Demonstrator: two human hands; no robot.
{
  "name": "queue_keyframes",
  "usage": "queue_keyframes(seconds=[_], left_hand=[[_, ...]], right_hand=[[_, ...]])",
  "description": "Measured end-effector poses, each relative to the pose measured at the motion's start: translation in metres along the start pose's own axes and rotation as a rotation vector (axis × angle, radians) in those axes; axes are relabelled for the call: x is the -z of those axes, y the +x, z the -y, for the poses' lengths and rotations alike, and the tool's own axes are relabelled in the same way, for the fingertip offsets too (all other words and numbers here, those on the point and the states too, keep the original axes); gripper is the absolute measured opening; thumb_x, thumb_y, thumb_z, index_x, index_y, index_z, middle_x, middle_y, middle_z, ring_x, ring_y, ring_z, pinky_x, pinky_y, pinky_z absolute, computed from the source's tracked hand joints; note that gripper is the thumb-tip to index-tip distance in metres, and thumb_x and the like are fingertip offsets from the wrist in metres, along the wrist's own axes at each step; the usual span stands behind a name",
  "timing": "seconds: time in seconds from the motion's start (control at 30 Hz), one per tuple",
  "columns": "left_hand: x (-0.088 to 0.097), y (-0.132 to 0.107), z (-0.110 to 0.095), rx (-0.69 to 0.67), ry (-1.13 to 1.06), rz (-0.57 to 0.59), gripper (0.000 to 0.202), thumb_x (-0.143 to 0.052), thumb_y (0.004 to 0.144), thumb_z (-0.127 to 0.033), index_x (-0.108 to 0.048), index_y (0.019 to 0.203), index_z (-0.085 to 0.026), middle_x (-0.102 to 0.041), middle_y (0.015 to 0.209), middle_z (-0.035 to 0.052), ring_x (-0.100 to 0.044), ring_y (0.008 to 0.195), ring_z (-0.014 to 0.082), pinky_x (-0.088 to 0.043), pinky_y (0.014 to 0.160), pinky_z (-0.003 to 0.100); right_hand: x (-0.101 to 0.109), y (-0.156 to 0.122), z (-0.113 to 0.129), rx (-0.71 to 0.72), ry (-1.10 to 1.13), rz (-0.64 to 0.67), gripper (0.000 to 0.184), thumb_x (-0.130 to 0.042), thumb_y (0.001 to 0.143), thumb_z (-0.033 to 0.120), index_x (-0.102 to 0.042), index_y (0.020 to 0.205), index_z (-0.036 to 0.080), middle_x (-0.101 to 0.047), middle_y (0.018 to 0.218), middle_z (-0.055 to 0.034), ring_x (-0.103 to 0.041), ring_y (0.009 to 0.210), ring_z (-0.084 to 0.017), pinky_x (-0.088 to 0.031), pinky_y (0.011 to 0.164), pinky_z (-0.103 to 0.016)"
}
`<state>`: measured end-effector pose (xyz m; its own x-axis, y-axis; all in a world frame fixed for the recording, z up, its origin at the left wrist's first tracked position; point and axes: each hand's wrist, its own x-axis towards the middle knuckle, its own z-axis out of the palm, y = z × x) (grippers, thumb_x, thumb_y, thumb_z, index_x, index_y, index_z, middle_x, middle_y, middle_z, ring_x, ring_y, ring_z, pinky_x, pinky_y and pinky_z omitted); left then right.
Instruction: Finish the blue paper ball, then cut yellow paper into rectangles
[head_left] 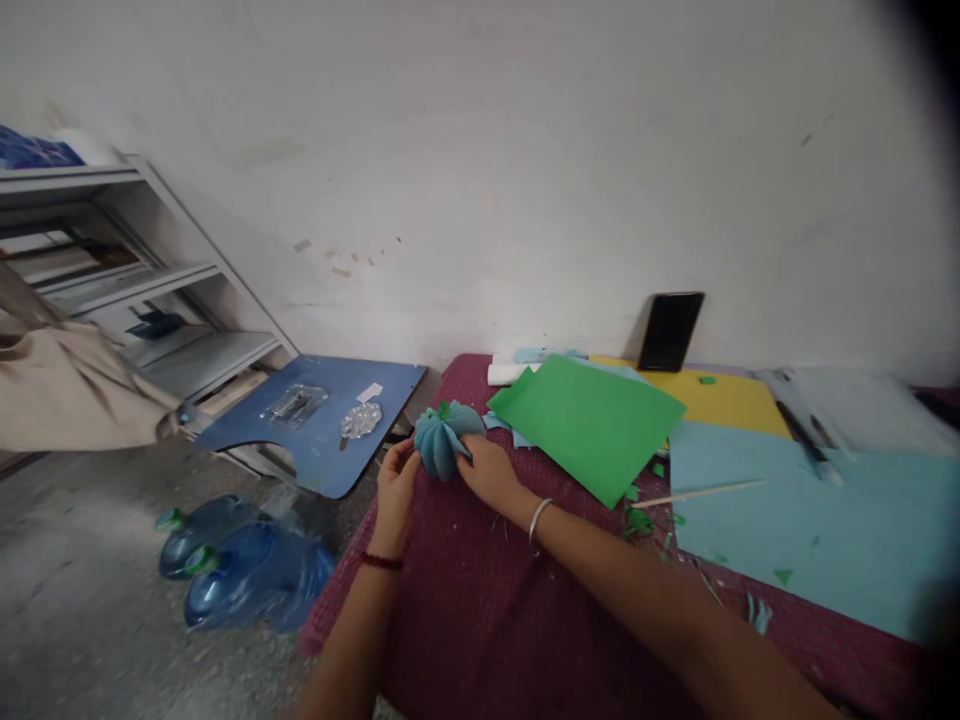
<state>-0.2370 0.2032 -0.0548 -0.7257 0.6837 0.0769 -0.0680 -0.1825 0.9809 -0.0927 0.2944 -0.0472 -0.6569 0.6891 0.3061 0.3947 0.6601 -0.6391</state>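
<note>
Between my hands is a light blue ribbed paper pumpkin [437, 446] with a bit of green at its top, above the near left part of the cloth-covered table. My left hand [397, 488] pinches its left side between thumb and fingers. From the right, my right hand [489, 470] grips a blue segment, its thumb on the front and the other fingers partly hidden behind. A green paper sheet [589, 425] lies just to the right of my right hand.
Light blue sheets [810, 520], a yellow sheet [720, 405], a thin wooden stick [701, 493] and green scraps [639, 520] lie on the maroon cloth [465, 600]. A phone [670, 330] leans against the wall. Left are a blue folding table [330, 455], water jugs [247, 575] and shelves [195, 275].
</note>
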Motion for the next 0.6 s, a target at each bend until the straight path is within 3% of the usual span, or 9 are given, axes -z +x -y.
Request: queue_keyframes(seconds=[0.17, 0.6], left_hand=[[0.007, -0.015, 0.003, -0.057, 0.079, 0.002, 0.033, -0.068, 0.074, -0.037, -0.066, 0.099, -0.015, -0.067, 0.100, 0.0064, -0.061, 0.093, 0.0181, -0.046, 0.087, 0.030], [0.009, -0.015, 0.011, -0.123, 0.207, -0.006, 0.029, -0.071, 0.066, -0.031, -0.066, 0.091, -0.015, -0.069, 0.089, 0.0071, -0.064, 0.081, 0.0196, -0.050, 0.078, 0.033]], right_hand=[[0.006, -0.021, -0.002, 0.013, -0.029, 0.062, 0.018, -0.047, 0.090, 0.020, -0.060, 0.101, 0.016, -0.067, 0.102, -0.0099, -0.062, 0.092, -0.020, -0.042, 0.081, -0.028], [0.026, -0.048, -0.004, 0.014, -0.058, 0.129, 0.022, -0.056, 0.086, 0.029, -0.059, 0.103, 0.015, -0.065, 0.098, -0.0087, -0.061, 0.085, -0.020, -0.043, 0.076, -0.030]])
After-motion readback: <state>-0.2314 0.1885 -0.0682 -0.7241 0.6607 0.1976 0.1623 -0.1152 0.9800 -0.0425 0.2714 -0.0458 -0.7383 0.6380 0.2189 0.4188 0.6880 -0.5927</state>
